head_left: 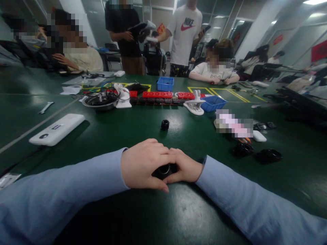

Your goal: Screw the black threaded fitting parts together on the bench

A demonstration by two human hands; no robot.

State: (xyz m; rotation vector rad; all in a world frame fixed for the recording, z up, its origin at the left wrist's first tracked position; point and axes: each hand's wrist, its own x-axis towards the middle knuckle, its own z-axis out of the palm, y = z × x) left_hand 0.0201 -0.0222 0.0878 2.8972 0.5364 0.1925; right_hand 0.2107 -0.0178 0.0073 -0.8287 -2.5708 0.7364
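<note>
Near the front of the green table (194, 200), both my hands curl around a black round part (164, 170) with a shiny rim, perhaps a lens. My left hand (144, 163) covers it from the left and above, its thumb stretched along the near side. From the right, my right hand (187, 166) closes on the same part, fingers under the left hand's fingertips. Most of the part is hidden by the hands. Beyond them a small black ribbed cylinder (165, 125) stands on the table.
A white power bank-like box (58, 129) lies left, a wrench (46, 107) behind it. Black rings (269, 155) lie right. Across the back are a metal bowl (99, 108), red power strips (157, 95), a white clip (195, 106) and blue bins (214, 104). Several people are beyond.
</note>
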